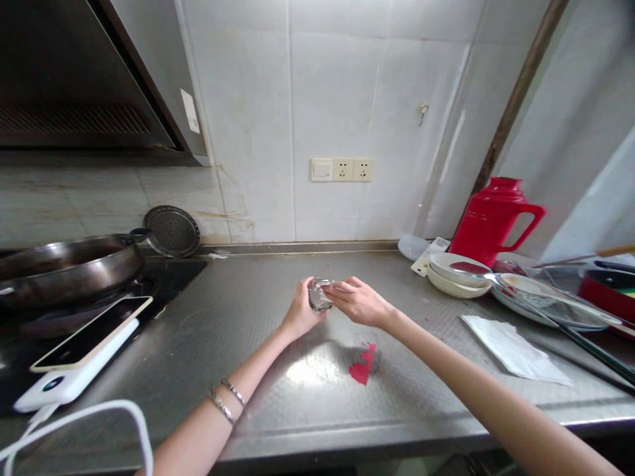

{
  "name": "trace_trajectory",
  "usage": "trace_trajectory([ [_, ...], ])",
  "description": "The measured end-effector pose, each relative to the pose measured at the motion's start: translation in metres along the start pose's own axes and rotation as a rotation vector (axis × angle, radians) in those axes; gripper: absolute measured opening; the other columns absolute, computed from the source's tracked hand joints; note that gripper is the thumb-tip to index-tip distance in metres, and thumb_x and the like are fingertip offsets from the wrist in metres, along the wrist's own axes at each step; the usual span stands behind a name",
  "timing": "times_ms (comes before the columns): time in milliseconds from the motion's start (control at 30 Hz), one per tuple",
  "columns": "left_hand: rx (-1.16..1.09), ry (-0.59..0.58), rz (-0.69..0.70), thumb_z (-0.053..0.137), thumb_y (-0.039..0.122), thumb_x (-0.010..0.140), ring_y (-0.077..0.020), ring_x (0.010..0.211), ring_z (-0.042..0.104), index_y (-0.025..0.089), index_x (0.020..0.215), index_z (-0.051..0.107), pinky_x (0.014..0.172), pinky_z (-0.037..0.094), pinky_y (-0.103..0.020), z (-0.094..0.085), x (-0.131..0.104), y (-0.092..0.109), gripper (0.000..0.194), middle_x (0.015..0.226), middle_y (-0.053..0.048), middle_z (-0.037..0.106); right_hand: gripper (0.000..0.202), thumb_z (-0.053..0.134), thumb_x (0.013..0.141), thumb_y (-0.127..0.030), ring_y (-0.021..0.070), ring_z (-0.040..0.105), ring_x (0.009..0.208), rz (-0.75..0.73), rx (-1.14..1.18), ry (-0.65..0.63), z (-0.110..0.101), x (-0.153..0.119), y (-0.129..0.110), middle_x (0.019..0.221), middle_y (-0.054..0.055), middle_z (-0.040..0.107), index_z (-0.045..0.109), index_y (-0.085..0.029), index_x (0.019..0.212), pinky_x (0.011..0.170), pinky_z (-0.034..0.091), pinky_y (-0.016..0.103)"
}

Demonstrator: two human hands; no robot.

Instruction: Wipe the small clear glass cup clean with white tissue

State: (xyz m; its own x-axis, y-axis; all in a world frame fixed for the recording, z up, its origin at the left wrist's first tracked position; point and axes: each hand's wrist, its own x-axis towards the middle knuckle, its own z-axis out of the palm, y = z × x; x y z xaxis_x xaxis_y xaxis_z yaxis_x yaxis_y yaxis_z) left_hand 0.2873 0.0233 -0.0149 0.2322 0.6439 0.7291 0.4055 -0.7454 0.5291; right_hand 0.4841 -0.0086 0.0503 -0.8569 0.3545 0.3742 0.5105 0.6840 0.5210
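A small clear glass [320, 295] is held above the steel counter, its round opening facing me. My left hand [301, 312] is wrapped round its left side and underside. From the right, my right hand [358, 303] reaches to the glass with its fingers pressed together at the opening; whether they pinch anything is too small to make out. Below the hands, a torn red scrap [364, 363] lies on the counter.
A pan [69, 271] sits on the stove at left, with a phone [94, 332] and white power bank [74, 370] nearby. At right are a red thermos [489, 221], stacked bowls [459, 274], a white napkin [516, 350] and long utensils.
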Motion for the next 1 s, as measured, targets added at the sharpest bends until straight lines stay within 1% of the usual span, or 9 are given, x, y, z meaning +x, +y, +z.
trace_trajectory([
  [67,0.026,-0.016,0.025,0.073,0.019,0.061,-0.0284,0.115,0.052,0.017,0.126,0.032,0.096,0.045,-0.046,-0.002,0.0,-0.001,0.077,0.121,-0.016,0.05,0.04,0.039,0.09,-0.012,0.02,0.043,0.127,-0.011,-0.011,-0.029,0.002,-0.001,-0.002,0.135,0.014,0.052,0.05,-0.009,0.129,0.091,0.042,0.037],
  [133,0.049,-0.056,0.042,0.072,0.016,0.061,-0.0282,0.116,0.052,0.017,0.127,0.031,0.097,0.045,-0.046,-0.004,-0.001,-0.001,0.077,0.122,-0.016,0.049,0.044,0.04,0.086,-0.01,0.0209,0.038,0.132,-0.032,-0.017,-0.047,0.003,-0.002,-0.005,0.136,0.016,0.05,0.048,-0.007,0.13,0.098,0.039,0.039],
  [267,0.068,-0.148,0.07,0.072,0.013,0.061,-0.0283,0.119,0.05,0.018,0.129,0.029,0.098,0.045,-0.046,-0.006,-0.002,0.002,0.08,0.126,-0.016,0.046,0.041,0.04,0.088,-0.013,0.0229,0.042,0.129,-0.096,-0.02,-0.067,0.003,-0.002,-0.009,0.131,0.018,0.054,0.049,-0.004,0.127,0.106,0.034,0.042],
  [400,0.091,-0.151,0.075,0.071,0.012,0.062,-0.0282,0.121,0.048,0.018,0.13,0.026,0.101,0.043,-0.046,-0.008,-0.002,0.003,0.082,0.128,-0.016,0.044,0.041,0.041,0.086,-0.012,0.0278,0.04,0.13,-0.096,-0.054,-0.07,0.003,-0.001,-0.014,0.13,0.019,0.053,0.05,-0.003,0.125,0.111,0.029,0.046],
  [533,0.098,-0.149,0.094,0.069,0.012,0.063,-0.0274,0.122,0.047,0.02,0.132,0.023,0.101,0.043,-0.045,-0.009,-0.001,0.001,0.083,0.13,-0.016,0.042,0.042,0.041,0.082,-0.007,0.0294,0.044,0.126,-0.023,-0.056,-0.039,0.005,0.0,-0.021,0.124,0.021,0.053,0.05,-0.001,0.123,0.113,0.028,0.049],
  [667,0.105,-0.125,0.093,0.068,0.013,0.065,-0.0274,0.122,0.047,0.02,0.133,0.022,0.102,0.042,-0.045,-0.009,0.0,-0.003,0.083,0.13,-0.016,0.041,0.04,0.039,0.083,-0.005,0.0291,0.045,0.125,0.037,-0.053,-0.021,0.006,0.002,-0.029,0.12,0.019,0.056,0.052,-0.002,0.12,0.112,0.031,0.047],
  [767,0.096,-0.09,0.102,0.069,0.016,0.067,-0.0271,0.122,0.048,0.02,0.133,0.022,0.102,0.042,-0.045,-0.009,0.0,-0.007,0.081,0.13,-0.016,0.042,0.039,0.04,0.082,-0.004,0.0288,0.046,0.125,0.11,0.014,0.008,0.005,0.007,-0.038,0.119,0.02,0.058,0.052,-0.003,0.119,0.11,0.033,0.045],
  [900,0.059,-0.061,0.128,0.069,0.022,0.071,-0.0264,0.123,0.047,0.02,0.133,0.023,0.103,0.042,-0.045,-0.01,-0.002,-0.01,0.077,0.132,-0.017,0.042,0.044,0.046,0.075,-0.005,0.0278,0.05,0.12,0.265,0.174,0.009,0.007,0.017,-0.06,0.117,0.019,0.06,0.053,-0.004,0.118,0.106,0.037,0.042],
  [1000,0.032,-0.04,0.104,0.067,0.024,0.072,-0.0256,0.121,0.049,0.018,0.132,0.027,0.103,0.041,-0.044,-0.009,-0.003,-0.007,0.073,0.131,-0.017,0.044,0.046,0.049,0.069,-0.004,0.0261,0.054,0.114,0.419,0.288,0.038,0.01,0.021,-0.073,0.114,0.017,0.062,0.055,-0.007,0.115,0.103,0.038,0.04],
])
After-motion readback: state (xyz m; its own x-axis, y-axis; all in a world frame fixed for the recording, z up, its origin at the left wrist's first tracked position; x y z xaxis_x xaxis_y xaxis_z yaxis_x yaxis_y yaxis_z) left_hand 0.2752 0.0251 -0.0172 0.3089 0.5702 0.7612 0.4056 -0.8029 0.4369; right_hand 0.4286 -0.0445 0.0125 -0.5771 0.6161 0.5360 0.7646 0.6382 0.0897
